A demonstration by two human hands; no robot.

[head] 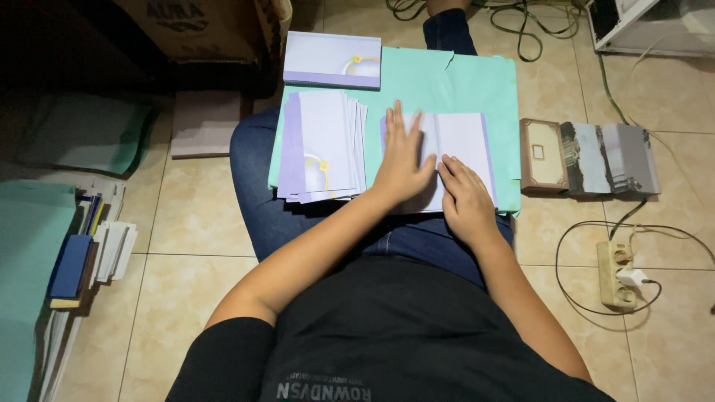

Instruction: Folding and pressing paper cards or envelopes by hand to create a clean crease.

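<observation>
Closest in, a black shirt (387,335) fills the bottom of the view, both bare forearms reaching out over blue jeans (261,201). The left hand (402,160) lies flat, fingers spread, palm pressed on a pale lavender card (462,145). The right hand (465,197) sits just beside it, fingers together and flat, pressing the same card along its middle; neither hand grips anything. The card rests on a teal sheet (462,82) laid across the lap. Left of the hands, on the same sheet, a fanned stack of lavender cards (320,145). Beyond it, a lavender box (331,59) with a yellow flower print. On the tiled floor (194,223) to the right, a row of framed cards (588,158), and nearer, a white power strip (617,274) with a plug in it.
</observation>
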